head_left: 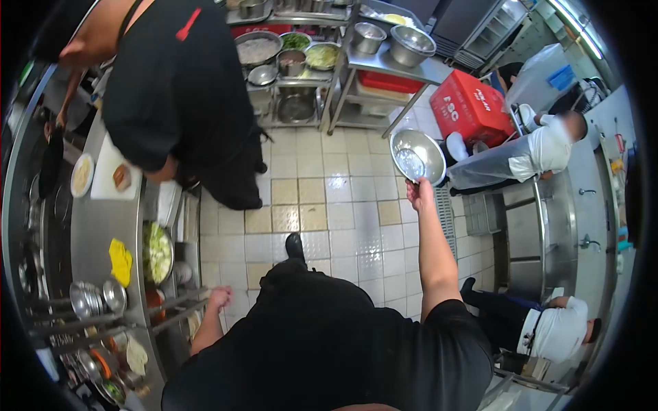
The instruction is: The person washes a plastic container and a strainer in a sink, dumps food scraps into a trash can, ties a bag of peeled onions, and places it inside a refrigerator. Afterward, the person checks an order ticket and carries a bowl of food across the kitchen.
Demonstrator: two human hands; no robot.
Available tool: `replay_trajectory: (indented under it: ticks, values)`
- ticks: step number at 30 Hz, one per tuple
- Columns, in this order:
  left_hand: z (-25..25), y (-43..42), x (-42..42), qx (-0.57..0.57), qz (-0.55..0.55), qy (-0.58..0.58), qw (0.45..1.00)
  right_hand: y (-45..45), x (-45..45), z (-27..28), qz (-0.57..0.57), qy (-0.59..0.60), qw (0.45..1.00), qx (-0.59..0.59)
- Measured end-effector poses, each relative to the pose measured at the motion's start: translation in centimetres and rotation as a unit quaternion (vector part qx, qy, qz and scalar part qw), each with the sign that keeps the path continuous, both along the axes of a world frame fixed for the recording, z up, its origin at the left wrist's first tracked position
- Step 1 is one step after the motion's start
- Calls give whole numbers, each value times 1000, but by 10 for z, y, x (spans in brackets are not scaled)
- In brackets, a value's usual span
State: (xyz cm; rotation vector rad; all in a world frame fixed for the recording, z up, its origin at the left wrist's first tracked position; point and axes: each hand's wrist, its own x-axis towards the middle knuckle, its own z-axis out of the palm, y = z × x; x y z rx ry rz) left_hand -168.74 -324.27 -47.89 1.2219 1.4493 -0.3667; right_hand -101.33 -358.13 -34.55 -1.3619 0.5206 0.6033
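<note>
My right hand (421,194), arm stretched forward, grips the rim of a shiny metal mixing bowl (430,156). The bowl is tilted so that I look into it, and a bright reflection or some clear content shows at its bottom; I cannot tell which. My left hand (219,298) hangs low at my side, close to the edge of the steel counter (99,222). Its fingers look curled in, with no object visible in them. On that counter, near the left hand, is a pan of chopped pale green vegetables (158,253).
A co-worker in black (181,89) stands ahead on the left at a white cutting board (116,168). Steel pots (411,46) top a rack ahead. A red cooler box (471,106) and an aproned person (500,161) are at right. Another person (558,327) is behind right.
</note>
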Motion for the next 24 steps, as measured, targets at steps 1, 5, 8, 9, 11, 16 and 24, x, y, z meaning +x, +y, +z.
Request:
replay_trajectory:
  ticks: [1, 5, 8, 9, 11, 16, 24]
  values:
    - [3, 4, 31, -95, -45, 33, 994, 12, 27, 12, 2, -10, 1000, 5]
    - [-8, 37, 137, -1, -119, 13, 993, 55, 150, 51, 24, -42, 998, 45]
    - [12, 63, 200, 16, 56, -52, 997, 104, 240, 77, 26, -69, 995, 69]
    - [22, 72, 219, 30, 83, -56, 995, 122, 273, 81, 27, -83, 993, 76]
    - [17, 85, 232, 48, 122, -61, 990, 162, 342, 88, 32, -111, 989, 89]
    - [26, 48, 260, 101, 256, 22, 961, 276, 512, 107, 46, -108, 988, 104]
    - [60, -111, 370, 27, 296, 87, 951, 398, 716, 155, 128, -97, 945, 286]
